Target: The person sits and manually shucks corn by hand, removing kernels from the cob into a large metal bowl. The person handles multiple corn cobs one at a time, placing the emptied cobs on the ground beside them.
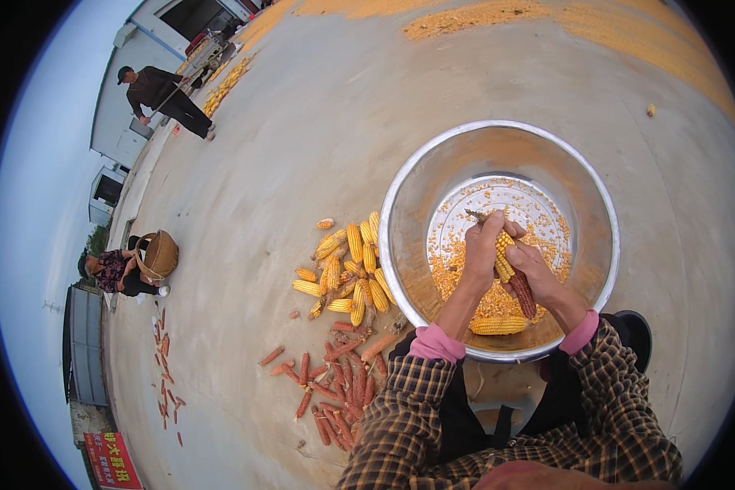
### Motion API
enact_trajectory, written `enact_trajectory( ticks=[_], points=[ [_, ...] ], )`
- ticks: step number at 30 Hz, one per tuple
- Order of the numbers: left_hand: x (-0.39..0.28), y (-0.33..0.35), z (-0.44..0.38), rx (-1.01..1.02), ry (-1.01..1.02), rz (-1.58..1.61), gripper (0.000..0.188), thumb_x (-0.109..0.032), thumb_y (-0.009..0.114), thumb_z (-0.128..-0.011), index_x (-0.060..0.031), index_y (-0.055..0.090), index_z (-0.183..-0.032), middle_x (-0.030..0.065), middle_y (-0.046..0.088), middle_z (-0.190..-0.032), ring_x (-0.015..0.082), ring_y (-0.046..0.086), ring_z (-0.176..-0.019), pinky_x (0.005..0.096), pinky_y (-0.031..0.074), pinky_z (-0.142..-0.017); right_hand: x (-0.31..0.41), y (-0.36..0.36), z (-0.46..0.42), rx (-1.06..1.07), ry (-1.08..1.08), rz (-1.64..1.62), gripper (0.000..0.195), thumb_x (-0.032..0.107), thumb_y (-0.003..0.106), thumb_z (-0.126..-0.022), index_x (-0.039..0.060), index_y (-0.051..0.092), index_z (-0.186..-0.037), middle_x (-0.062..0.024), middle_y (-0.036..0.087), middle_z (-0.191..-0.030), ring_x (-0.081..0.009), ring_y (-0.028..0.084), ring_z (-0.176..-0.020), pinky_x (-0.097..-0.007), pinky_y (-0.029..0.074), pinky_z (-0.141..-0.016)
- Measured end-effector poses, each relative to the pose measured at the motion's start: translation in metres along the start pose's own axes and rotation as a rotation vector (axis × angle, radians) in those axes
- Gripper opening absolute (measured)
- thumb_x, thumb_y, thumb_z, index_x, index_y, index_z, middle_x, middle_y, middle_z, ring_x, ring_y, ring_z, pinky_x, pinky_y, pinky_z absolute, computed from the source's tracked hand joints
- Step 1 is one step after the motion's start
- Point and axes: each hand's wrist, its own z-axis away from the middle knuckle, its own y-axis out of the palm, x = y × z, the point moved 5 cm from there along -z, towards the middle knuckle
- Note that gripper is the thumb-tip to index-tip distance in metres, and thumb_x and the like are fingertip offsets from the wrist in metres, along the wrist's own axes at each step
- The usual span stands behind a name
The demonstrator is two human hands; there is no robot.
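Above a wide metal basin (401,184), my left hand (482,248) is closed round the upper part of a partly shelled corn cob (503,260). My right hand (538,274) grips the same cob from the other side, its thumb on the yellow kernels. The cob's lower end is bare and reddish. Loose corn kernels (450,266) lie scattered over the basin's floor. One full ear of corn (498,325) rests inside near the basin's close rim.
Unshelled ears (355,245) lie left of the basin, with bare red cobs (343,392) nearer me. Far left, one person (113,269) sits by a wicker basket (161,254); another (165,98) stands holding a long pole. Spread kernels (637,37) cover ground at the far side.
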Motion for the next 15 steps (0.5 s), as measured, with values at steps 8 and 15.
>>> enact_trajectory(
  ticks=[8, 15],
  points=[
    [0.006, -0.010, -0.004, -0.138, -0.054, 0.171, 0.031, -0.025, 0.048, -0.095, -0.0030, 0.055, -0.075, 0.0167, 0.065, -0.083, 0.0241, 0.061, -0.080, 0.0373, 0.050, -0.078, -0.009, -0.005, 0.000, -0.012, 0.090, -0.020, 0.057, 0.055, 0.044, -0.095, -0.0004, 0.057, -0.095, -0.0032, 0.053, -0.062, -0.0101, 0.054, -0.049, -0.0233, 0.044, -0.041],
    [0.003, 0.017, 0.017, -0.327, 0.337, -0.226, 0.028, -0.020, 0.053, -0.095, 0.0030, 0.063, -0.082, 0.0100, 0.066, -0.084, 0.0156, 0.058, -0.080, 0.0312, 0.046, -0.078, -0.007, -0.012, -0.009, -0.363, -0.378, 0.199, 0.051, 0.047, 0.037, -0.099, 0.0017, 0.060, -0.105, -0.0037, 0.057, -0.076, -0.0098, 0.055, -0.067, -0.0259, 0.046, -0.060]
  ],
)
